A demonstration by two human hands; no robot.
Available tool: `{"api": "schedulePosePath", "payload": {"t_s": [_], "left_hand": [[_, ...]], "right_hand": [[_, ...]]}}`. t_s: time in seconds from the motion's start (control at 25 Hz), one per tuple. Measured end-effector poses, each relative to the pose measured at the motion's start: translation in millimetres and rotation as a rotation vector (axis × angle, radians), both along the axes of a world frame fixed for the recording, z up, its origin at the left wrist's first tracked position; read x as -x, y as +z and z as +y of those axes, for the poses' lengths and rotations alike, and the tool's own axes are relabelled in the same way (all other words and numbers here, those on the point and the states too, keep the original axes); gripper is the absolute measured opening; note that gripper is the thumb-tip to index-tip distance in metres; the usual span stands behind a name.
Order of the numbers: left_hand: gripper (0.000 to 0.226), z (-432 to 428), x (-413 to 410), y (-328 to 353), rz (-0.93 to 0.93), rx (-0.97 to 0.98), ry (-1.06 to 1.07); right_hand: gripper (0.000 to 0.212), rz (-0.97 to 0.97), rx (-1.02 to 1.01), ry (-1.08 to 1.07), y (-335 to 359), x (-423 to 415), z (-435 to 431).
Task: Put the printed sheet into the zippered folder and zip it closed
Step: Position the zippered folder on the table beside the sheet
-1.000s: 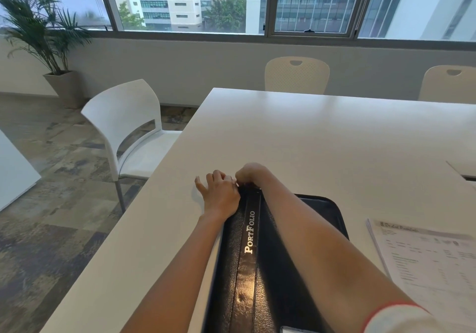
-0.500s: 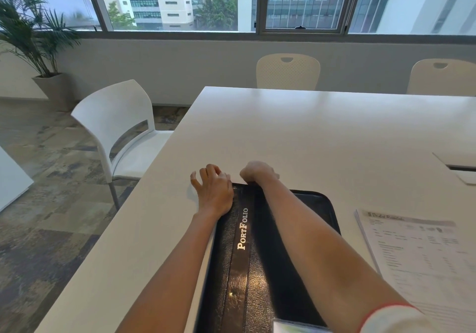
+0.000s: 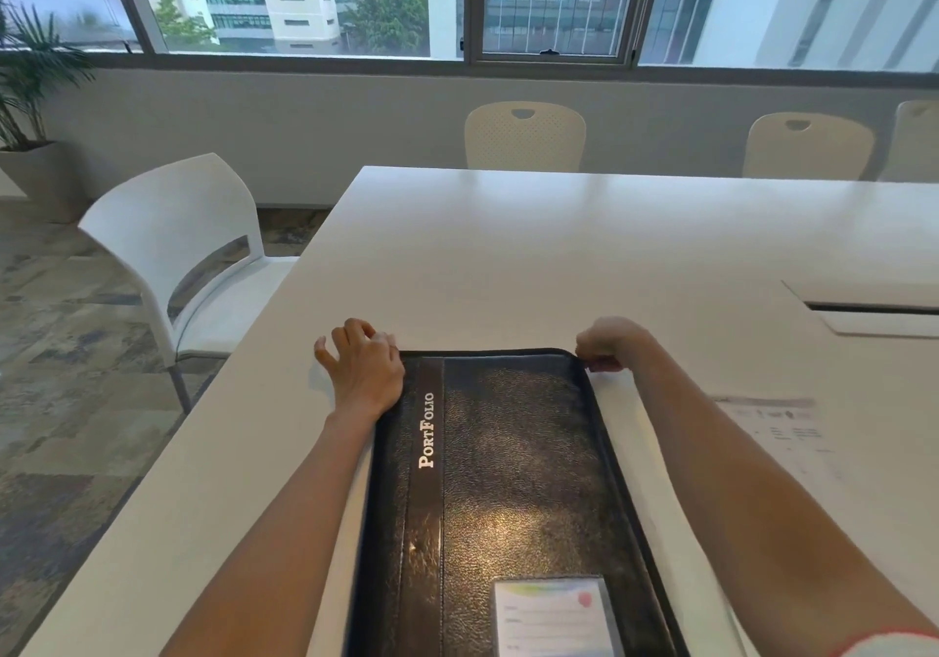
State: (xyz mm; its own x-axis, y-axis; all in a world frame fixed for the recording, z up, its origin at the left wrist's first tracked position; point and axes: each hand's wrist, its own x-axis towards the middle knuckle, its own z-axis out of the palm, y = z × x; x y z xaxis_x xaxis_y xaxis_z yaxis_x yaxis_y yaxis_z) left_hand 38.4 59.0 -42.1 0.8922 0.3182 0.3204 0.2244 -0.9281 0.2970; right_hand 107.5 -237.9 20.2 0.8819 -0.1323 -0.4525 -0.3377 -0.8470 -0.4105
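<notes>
The near end of the folder (image 3: 513,478) ran off the bottom edge, and the card pocket (image 3: 556,616) on its cover was cut there too, its print far too small to read. At the folder's far right corner the right hand (image 3: 612,344) was curled tight, and whatever its fingertips pinched could not be made out. The left hand (image 3: 363,366) covered the far left corner. The printed sheet (image 3: 777,427), near the table's (image 3: 559,250) right side, was smeared by blur, its near part hidden behind the right forearm. A chair (image 3: 914,140) at the far side was sliced by the right edge.
</notes>
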Motion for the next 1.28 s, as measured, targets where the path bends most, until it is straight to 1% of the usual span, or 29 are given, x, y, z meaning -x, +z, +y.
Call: {"api": "schedulePosePath", "payload": {"t_s": [0.08, 0.16, 0.2, 0.24, 0.36, 0.48, 0.56, 0.72, 0.8, 0.96, 1.28], "left_hand": [[0.036, -2.1, 0.1, 2.0, -0.029, -0.064, 0.006], [0.034, -9.5, -0.9, 6.9, -0.054, -0.151, -0.031], [0.034, -16.1, -1.9, 9.9, -0.036, -0.170, -0.067], [0.034, -25.2, -3.8, 12.5, -0.010, -0.168, -0.115], [0.036, -66.0, -9.3, 15.8, 0.044, -0.097, -0.304], [0.039, -108.3, -13.3, 13.1, 0.084, 0.028, -0.409], [0.039, -124.6, -15.4, 8.5, 0.089, 0.073, -0.419], [0.036, -131.2, -17.8, 1.2, 0.039, 0.090, -0.399], [0.035, -131.4, -17.0, -0.2, -0.004, 0.072, -0.400], [0.035, -134.3, -14.4, 1.7, -0.028, 0.027, -0.379], [0.037, -136.7, -13.4, 2.8, -0.030, -0.040, -0.362]], "right_hand": [[0.021, -0.040, -0.028, 0.027, -4.1, 11.1, -10.1], [0.014, -0.125, -0.003, 0.114, -7.9, 19.8, -18.9], [0.012, -0.160, -0.010, 0.163, -9.7, 24.3, -22.3], [0.016, -0.183, -0.041, 0.199, -10.9, 28.2, -25.2], [0.028, -0.256, -0.115, 0.284, -16.1, 38.9, -31.7], [0.026, -0.338, -0.123, 0.331, -20.4, 47.3, -36.7], [0.022, -0.429, -0.074, 0.360, -23.5, 54.1, -36.7], [0.020, -0.586, 0.069, 0.412, -30.4, 67.4, -33.5], [0.020, -0.609, 0.114, 0.457, -31.0, 73.7, -37.4], [0.020, -0.639, 0.130, 0.511, -35.0, 98.5, -48.9], [0.019, -0.695, 0.105, 0.512, -44.1, 176.5, -58.4]]}}
